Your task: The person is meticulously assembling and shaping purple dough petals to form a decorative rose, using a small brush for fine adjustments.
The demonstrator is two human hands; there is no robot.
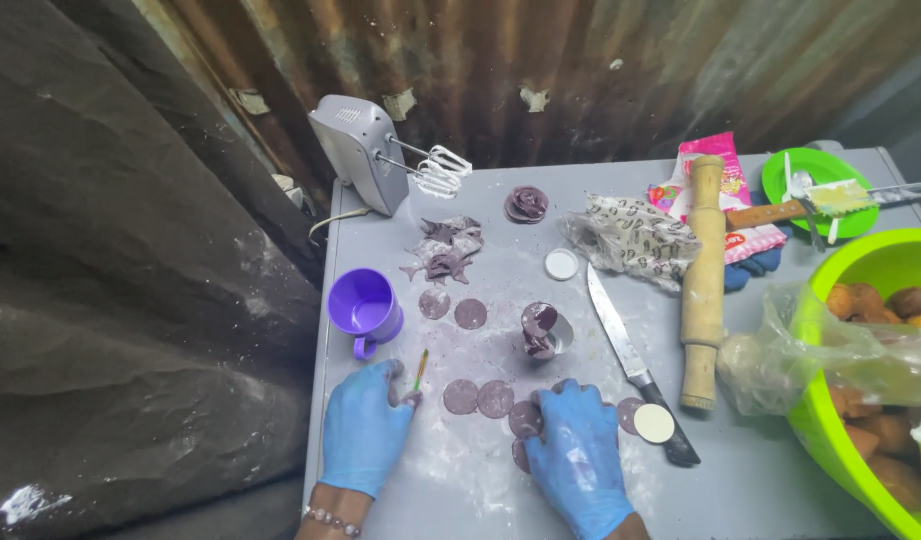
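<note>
Left grip point(365, 428) pinching brush point(420, 370), discs point(478, 397) beside.

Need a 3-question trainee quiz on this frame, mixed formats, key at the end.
1. True or false: the left hand holds a thin stick close to the purple mug.
2. What lies between the knife and the green bowl?
A) hand mixer
B) wooden rolling pin
C) mug
3. Fill in: the right hand rests on flat purple dough ___ on the floured table.

Key:
1. True
2. B, the wooden rolling pin
3. discs
</note>
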